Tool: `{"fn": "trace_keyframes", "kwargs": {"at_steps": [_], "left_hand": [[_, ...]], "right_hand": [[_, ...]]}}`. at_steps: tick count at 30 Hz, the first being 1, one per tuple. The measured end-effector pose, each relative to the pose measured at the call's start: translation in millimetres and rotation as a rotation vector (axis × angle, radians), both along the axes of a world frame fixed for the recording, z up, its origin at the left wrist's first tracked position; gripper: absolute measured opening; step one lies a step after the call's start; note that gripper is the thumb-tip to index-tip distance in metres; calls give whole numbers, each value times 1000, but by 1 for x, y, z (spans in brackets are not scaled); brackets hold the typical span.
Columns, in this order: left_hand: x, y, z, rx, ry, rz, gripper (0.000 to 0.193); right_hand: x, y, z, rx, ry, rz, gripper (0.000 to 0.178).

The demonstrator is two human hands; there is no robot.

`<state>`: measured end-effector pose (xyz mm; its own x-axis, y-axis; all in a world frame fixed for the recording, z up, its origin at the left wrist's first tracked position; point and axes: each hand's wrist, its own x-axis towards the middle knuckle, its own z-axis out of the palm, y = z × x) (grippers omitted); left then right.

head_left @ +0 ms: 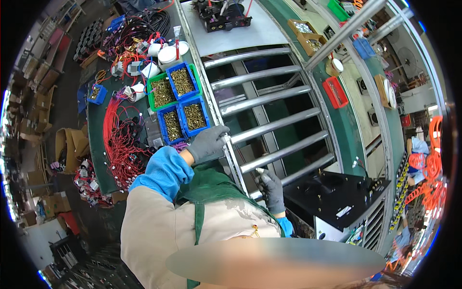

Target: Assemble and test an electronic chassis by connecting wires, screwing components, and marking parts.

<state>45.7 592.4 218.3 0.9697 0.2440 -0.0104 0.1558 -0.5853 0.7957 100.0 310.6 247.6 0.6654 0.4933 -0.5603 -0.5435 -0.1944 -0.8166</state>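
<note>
My left hand (208,143), in a grey glove with a blue sleeve cuff, is at the near side rail (233,161) of the roller conveyor. It is beside the blue bins (194,116) of brass-coloured fittings. Its fingers are closed and bent at the rail; whatever they hold is hidden. Over the near rollers, my right hand (271,191), also grey-gloved, is closed with its fingers curled. A small pale spot shows at its fingertips, too small to name. A black panelled unit (332,195) with small fittings on top stands just right of that hand.
Red wire bundles (115,144) and white tubs (167,55) cover the left bench. A green tray (152,102) also holds fittings. Metal rollers (269,96) lead to a white board (236,36) bearing a black machine assembly (222,18). A red bin (335,92) sits across the conveyor.
</note>
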Motion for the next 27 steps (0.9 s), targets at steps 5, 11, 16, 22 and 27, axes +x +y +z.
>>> {"fn": "trace_keyframes", "kwargs": {"at_steps": [5, 11, 16, 22, 27], "left_hand": [[0, 3, -16, -43, -7, 83, 32], [-7, -39, -33, -186, 129, -21, 33], [-16, -46, -37, -260, 246, -187, 32], [-3, 39, -36, -164, 28, 196, 33], [62, 198, -33, 118, -241, 871, 26]], "right_hand": [[16, 10, -3, -21, 79, 87, 36], [35, 33, -16, 288, 122, 15, 34], [47, 60, -19, 335, 62, -8, 30], [46, 85, -17, 156, 104, 79, 28], [59, 94, -21, 89, 33, 34, 23]]}}
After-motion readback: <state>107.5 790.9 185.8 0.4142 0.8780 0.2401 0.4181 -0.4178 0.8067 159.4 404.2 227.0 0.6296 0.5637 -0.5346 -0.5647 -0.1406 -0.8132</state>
